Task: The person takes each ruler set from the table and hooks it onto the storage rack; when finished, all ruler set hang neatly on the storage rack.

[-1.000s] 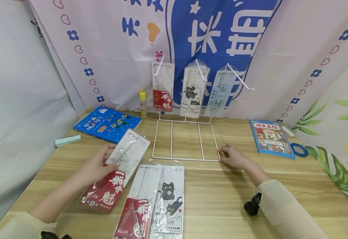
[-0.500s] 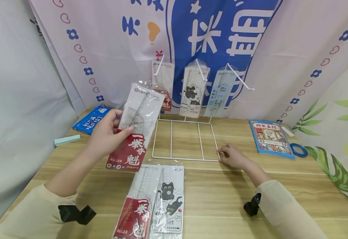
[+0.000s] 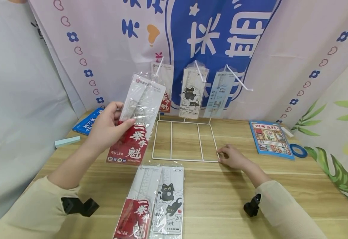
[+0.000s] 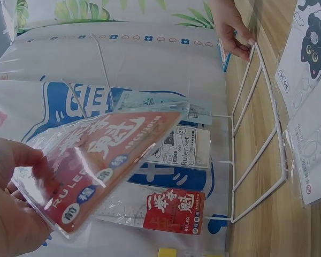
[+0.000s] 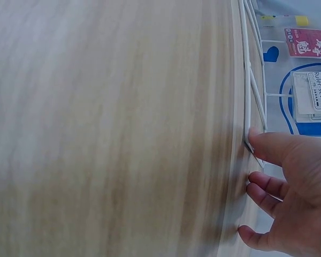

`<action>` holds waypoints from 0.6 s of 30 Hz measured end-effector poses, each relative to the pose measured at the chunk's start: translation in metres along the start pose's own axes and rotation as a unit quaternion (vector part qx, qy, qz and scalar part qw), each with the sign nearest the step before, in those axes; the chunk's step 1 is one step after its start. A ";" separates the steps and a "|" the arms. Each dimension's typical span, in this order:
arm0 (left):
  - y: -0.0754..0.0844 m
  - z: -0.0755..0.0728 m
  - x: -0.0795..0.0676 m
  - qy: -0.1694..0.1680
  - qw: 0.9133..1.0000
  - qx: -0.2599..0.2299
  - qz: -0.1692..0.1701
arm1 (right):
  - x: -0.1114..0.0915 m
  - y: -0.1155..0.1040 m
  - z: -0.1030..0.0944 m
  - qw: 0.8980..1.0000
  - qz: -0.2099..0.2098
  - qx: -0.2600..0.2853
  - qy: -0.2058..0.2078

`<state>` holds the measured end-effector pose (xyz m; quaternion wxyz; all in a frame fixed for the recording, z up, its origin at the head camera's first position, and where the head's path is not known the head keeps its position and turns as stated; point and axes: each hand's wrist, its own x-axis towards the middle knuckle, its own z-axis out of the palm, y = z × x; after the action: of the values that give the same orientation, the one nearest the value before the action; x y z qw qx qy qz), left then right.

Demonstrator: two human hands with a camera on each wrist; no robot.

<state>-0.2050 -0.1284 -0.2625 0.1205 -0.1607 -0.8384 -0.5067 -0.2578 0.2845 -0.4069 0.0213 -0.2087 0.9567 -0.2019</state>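
My left hand (image 3: 106,127) grips a red-and-white ruler set packet (image 3: 144,103) by its left edge, thumb on the front. The packet is raised and tilted before the left hook of a white wire display rack (image 3: 185,160), partly covering a matching ruler set (image 3: 165,78) hung there. A cat-print ruler set (image 3: 193,93) and a light-blue ruler set (image 3: 220,93) hang from the other two hooks. My right hand (image 3: 233,157) holds the front right corner of the rack's base; in the right wrist view its thumb lies on the wire.
More ruler sets (image 3: 167,202) lie at the table's front, red and cat-print ones side by side. A blue book (image 3: 87,123) and a pale-blue strip (image 3: 67,142) lie left. At right are another book (image 3: 271,139) and blue tape (image 3: 298,150). A printed cloth hangs behind.
My left hand has lifted the red-and-white ruler set from low over the table up and rightward to the left hook. My right hand stays at the rack's corner.
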 end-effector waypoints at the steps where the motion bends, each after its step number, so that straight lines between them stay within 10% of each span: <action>1: 0.000 0.000 0.001 -0.002 1.000 0.003 -0.003 | 0.000 0.000 0.000 1.000 0.000 0.000 0.000; 18: -0.018 0.012 0.030 0.009 0.999 -0.008 -0.029 | 0.000 -0.003 -0.001 1.000 0.006 -0.003 -0.001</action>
<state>-0.2404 -0.1208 -0.2714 0.1121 -0.1324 -0.8375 -0.5182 -0.2566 0.2825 -0.4053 0.0224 -0.2033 0.9584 -0.1988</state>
